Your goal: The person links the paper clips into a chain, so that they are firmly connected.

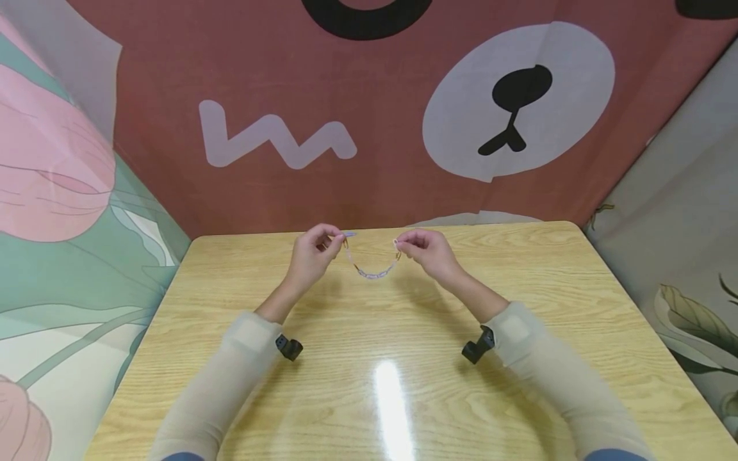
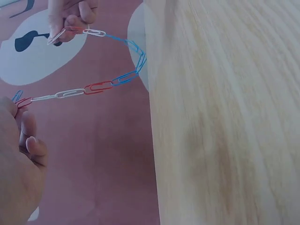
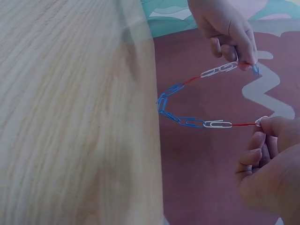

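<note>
A chain of linked paper clips in blue, white and red hangs in a sagging curve between both hands, above the far part of the table. My left hand pinches one end, where a blue clip pokes out past the fingertips beside a red one. The other end, a white clip, is pinched between thumb and finger of my right hand. Several blue clips form the bottom of the curve. In the wrist views, parts of the end clips are hidden behind the fingers.
The wooden table reaches back to a reddish-brown cloth with a cartoon face. Patterned cloths hang at left and right. A black wrist camera sits on the left sleeve, another camera on the right one.
</note>
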`<control>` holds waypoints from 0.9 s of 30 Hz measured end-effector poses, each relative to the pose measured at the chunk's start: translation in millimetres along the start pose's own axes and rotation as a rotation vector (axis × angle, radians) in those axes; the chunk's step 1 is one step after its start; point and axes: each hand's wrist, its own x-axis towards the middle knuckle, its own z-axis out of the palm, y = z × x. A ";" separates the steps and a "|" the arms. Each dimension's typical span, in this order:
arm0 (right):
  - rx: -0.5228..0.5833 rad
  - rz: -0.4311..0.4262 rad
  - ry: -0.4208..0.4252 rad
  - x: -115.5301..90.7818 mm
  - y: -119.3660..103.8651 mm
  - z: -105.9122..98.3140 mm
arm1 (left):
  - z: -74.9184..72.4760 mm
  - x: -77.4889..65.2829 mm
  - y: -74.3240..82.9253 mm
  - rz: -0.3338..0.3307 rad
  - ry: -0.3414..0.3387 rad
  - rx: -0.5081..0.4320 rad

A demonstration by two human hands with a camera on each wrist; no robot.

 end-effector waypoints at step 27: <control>-0.166 -0.128 -0.030 9.6 -46.2 16.0 | 25.7 9.5 18.0 0.092 -0.080 0.063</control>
